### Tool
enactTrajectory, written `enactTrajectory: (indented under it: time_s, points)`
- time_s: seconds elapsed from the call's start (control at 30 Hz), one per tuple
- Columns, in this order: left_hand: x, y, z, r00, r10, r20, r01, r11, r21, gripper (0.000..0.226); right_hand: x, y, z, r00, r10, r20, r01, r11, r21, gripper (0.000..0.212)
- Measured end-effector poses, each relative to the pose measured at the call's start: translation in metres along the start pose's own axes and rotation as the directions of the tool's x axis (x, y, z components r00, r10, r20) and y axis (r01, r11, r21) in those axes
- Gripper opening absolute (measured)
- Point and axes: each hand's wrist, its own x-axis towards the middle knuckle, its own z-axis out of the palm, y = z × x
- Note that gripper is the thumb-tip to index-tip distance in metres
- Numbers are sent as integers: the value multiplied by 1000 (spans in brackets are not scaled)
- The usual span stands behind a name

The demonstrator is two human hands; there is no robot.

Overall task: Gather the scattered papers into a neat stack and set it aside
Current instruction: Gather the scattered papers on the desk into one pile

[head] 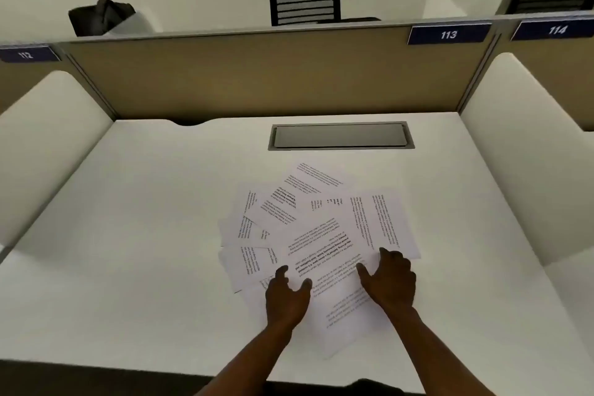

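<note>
White printed paper sheets (316, 228), black text on them, lie fanned and overlapping near the middle of the white laminate desk (144, 235), slightly toward its near edge. Sheets sit at mixed angles, edges not aligned; no neat stack yet.

Left hand (286, 294) rests on the near-left part of the pile, thumb and fingers spread and relaxed, fingertips on paper, nothing gripped. Right hand (390, 280) is on the near-right part, fingers loosely bent with tips on the edge of a sheet. Can't tell if it pinches that sheet or just presses on it. Both bare forearms come in from the bottom edge.

Grey rectangular cable hatch (340, 136) is set flush in the desk just beyond the papers, lid shut. Tan fabric partition panel (257, 74) closes off the far side, with white side dividers (48, 138) left and right. Blue number plate reading 113 (449, 34) is fixed at the panel's top right; similar plates 112 and 114 show on the neighbouring bays. Black slatted-back office chair (304, 3) stands beyond the partition, dark bag (101, 14) to its left.
</note>
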Motion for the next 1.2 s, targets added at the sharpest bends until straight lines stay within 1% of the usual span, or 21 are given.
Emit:
enactTrajectory:
  time_s: [0.07,0.17,0.23,0.43,0.57,0.67,0.77,0.83,0.93,1.0,1.1,1.2]
  points:
    - [-2,1,4,998,-59,19,60,997,-58,76,2,1,-2,1000,25,-11,-24,999,29,73]
    - [-5,-1,11,995,-101,24,103,991,-90,81,6,1,1,1000,19,-15,-19,999,36,71]
    - [-2,0,15,992,-127,13,128,988,-88,82,8,-1,1,1000,5,-7,-5,1000,31,69]
    - [6,4,21,986,-167,9,167,976,-138,80,19,-3,1,1000,6,28,-10,991,133,71]
    - [8,2,20,984,-178,8,178,976,-128,78,25,-4,-2,998,36,50,-48,962,268,66]
    - [7,1,18,985,-169,23,170,979,-112,76,31,-5,-7,995,64,72,-85,932,352,54]
    - [8,0,15,987,-156,39,159,983,-95,73,39,-5,-11,992,66,108,-104,914,392,43]
    - [9,2,14,988,-146,53,150,986,-78,71,45,-6,-12,987,49,152,-109,902,418,44]
    - [11,3,13,989,-134,68,136,990,-32,70,48,-5,-12,983,27,181,-97,917,388,51]
    - [12,2,12,989,-128,75,128,992,-3,70,45,-4,-9,989,24,149,-73,939,335,52]
    - [13,1,12,989,-123,79,121,992,23,71,39,-8,-7,994,35,106,-65,954,292,60]
    - [13,0,13,991,-121,64,119,992,44,71,37,-13,-6,993,53,104,-81,955,284,63]
